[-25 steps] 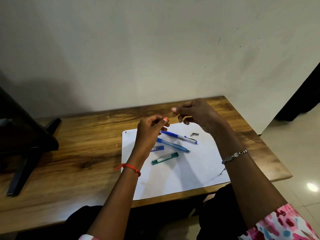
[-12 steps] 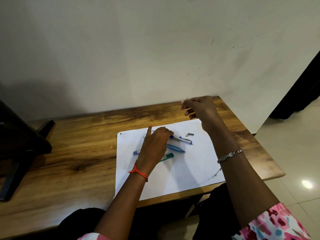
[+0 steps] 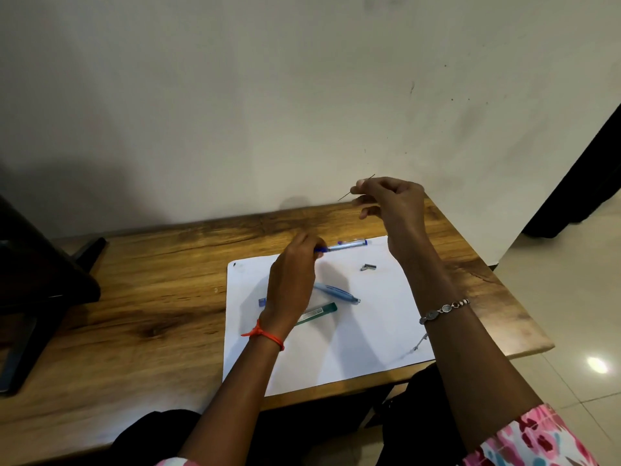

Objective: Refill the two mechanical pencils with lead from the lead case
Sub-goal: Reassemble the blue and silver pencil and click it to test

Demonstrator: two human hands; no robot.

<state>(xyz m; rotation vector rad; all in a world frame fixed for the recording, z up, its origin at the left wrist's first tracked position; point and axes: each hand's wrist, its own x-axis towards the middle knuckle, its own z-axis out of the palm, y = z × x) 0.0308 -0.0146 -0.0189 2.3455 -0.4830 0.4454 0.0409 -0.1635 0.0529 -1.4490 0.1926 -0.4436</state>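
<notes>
Lead (image 3: 357,187), one thin stick, is pinched in the right hand (image 3: 391,203) above the surface (image 3: 151,280); the left hand (image 3: 292,277) grips a pencil (image 3: 349,244). The second pencil (image 3: 336,292) and lead case (image 3: 317,312) lie on the paper (image 3: 353,348). A skewed entry or hard pinch could snap the stick.

A wooden table (image 3: 134,280) with strong brown grain stands with its far edge against a plain pale wall (image 3: 235,112) that bears a few small dark marks. A white sheet of paper (image 3: 369,348) lies on the right half of the table, its near edge along the table's front edge. A dark stand (image 3: 43,280) covers the table's left edge. Right of the table, a glossy tiled floor (image 3: 571,297) shows a bright spot of light (image 3: 597,364).
</notes>
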